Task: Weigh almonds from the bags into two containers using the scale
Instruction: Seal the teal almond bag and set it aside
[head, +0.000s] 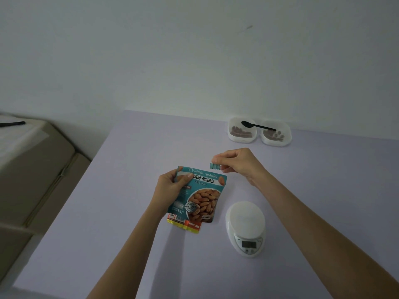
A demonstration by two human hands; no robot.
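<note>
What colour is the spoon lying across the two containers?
Black. The spoon rests across both containers, seen clearly in the head view.

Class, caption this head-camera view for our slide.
Left hand holds teal almond bag; right hand pinches its torn-off strip, beside the scale.

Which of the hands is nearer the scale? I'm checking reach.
Right. The right hand is up beyond the scale; the left hand sits farther off, holding the almond bag.
</note>
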